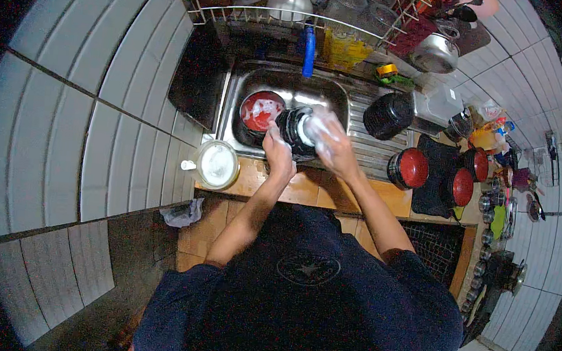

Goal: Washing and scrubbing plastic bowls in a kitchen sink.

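Note:
My left hand (278, 154) grips the side of a black ribbed bowl (290, 132), tilted above the near side of the steel sink (243, 145). Thick white suds cover the bowl's right end. There my right hand (336, 147), foamy and blurred by motion, presses on the bowl; whether a sponge is under its fingers cannot be made out. Left of the held bowl, a red-lined bowl (262, 110) with suds inside lies in the basin. Over the far rim of the sink hangs a blue faucet spout (309, 54).
A mug of foamy liquid (216, 164) stands on the wooden counter edge at left. To the right are a black ribbed container (388, 115), stacked red-lined bowls (412, 168) and more bowls near a dark cloth (431, 187). A wire dish rack (294, 12) holds glassware behind the sink.

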`<state>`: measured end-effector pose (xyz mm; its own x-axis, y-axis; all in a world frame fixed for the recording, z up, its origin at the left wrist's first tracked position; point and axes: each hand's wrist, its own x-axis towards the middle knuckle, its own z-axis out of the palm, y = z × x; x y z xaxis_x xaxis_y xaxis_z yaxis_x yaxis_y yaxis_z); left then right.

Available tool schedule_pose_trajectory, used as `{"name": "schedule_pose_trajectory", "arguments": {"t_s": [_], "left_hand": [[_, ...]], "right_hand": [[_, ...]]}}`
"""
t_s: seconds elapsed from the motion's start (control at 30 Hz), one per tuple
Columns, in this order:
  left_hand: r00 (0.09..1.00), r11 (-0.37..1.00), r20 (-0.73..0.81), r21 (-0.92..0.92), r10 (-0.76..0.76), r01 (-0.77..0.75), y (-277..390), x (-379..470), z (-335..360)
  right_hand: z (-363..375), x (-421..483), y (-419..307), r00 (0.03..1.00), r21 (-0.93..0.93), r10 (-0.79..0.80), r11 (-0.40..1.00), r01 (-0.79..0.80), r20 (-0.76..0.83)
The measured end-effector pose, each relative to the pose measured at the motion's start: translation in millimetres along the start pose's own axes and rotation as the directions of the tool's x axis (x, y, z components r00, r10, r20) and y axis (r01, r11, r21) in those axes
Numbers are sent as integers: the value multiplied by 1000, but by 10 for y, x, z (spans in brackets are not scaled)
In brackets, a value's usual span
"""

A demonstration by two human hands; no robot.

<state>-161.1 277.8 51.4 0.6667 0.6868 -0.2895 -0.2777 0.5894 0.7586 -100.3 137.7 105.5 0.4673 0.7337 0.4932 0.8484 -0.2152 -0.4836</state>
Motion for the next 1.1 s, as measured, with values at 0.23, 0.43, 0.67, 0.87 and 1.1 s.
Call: {"name": "schedule_pose_trajectory", "arguments": {"t_s": [0.23, 0.43, 0.67, 0.87, 1.1], "left_hand": [[943, 938, 29, 96, 332, -333, 272, 117, 41], [782, 532, 423, 574, 458, -623, 442, 447, -54], [625, -239, 777, 623, 74, -745, 256, 758, -315], [503, -335, 820, 571, 272, -749, 402, 399, -160], [685, 279, 725, 646, 66, -711, -97, 32, -673]], "right_hand": [[-13, -328, 91, 965, 157, 250, 959, -237, -73], [132, -633, 132, 905, 371, 425, 837, -401, 21], [174, -606, 43, 901, 318, 427, 847, -426, 70], [228, -620, 81, 874, 274, 483, 835, -477, 50], [442, -108, -154, 913, 309, 408, 867, -390, 8]]}}
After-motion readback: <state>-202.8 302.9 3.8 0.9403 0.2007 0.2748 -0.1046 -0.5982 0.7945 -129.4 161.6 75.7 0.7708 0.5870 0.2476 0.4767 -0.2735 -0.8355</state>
